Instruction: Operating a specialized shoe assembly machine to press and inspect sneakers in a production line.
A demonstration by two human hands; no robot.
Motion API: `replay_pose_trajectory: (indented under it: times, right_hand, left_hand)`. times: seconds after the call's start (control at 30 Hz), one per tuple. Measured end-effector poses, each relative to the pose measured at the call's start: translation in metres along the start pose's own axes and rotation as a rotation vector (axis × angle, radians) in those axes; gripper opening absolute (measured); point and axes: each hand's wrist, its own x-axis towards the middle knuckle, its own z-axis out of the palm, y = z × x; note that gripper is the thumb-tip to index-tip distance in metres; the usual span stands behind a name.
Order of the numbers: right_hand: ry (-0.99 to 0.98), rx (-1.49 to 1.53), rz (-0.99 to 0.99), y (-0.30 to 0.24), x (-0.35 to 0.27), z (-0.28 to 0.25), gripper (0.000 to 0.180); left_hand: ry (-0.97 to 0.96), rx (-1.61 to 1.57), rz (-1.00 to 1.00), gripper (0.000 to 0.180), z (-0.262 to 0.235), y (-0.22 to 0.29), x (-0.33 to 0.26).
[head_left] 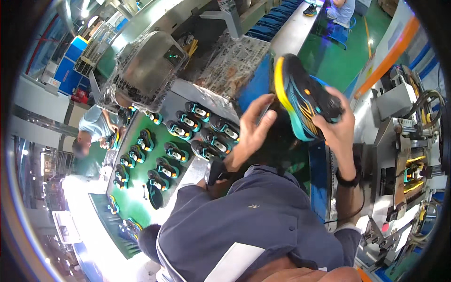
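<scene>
From where I'm standing, the person's right hand [338, 129] is gripping a running shoe [293, 94] around the collar end, thumb on the near side and fingers closing behind. The shoe is hanging in the air in front of the body, its long axis running mostly up and down the view, with the lower end leaning to the right. Its yellow-and-teal sole edge is facing the left hand [253, 134], which is waiting just beside it with thumb and forefinger spread wide, holding nothing that I can see. From those left fingers the shoe is lying to the right and slightly up; whether they're touching, I can't tell. The right hand is clearly the nearer. Off to the left, more sneakers [176, 152] are standing in rows on a green belt [131, 202].
</scene>
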Motion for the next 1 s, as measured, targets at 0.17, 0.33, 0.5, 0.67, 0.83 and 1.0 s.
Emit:
replay_pose_trajectory:
  times: [0.17, 0.33, 0.5, 0.67, 0.83, 1.0]
  right_hand:
    - [-0.221, -0.249, -0.147, 0.005, 0.095, 0.087, 0.056]
    - [-0.405, -0.606, -0.085, 0.024, 0.173, 0.19, 0.069]
    - [-0.489, -0.718, -0.148, 0.031, 0.198, 0.225, 0.031]
    - [-0.261, -0.743, -0.223, 0.039, 0.182, 0.246, 0.039]
    - [-0.195, -0.658, -0.222, 0.035, 0.172, 0.242, 0.035]
    - [-0.182, -0.633, -0.216, 0.029, 0.169, 0.237, 0.034]
  left_hand:
    - [0.116, 0.098, -0.124, 0.028, -0.066, -0.037, 0.036]
    - [0.052, 0.241, -0.127, 0.022, -0.113, -0.086, 0.07]
    - [0.07, 0.114, -0.156, 0.029, -0.107, -0.078, 0.068]
    - [0.095, 0.168, -0.041, 0.037, -0.1, -0.075, 0.064]
    - [0.026, 0.11, -0.05, 0.037, -0.099, -0.074, 0.061]
    - [0.065, 0.125, -0.012, 0.039, -0.098, -0.071, 0.058]
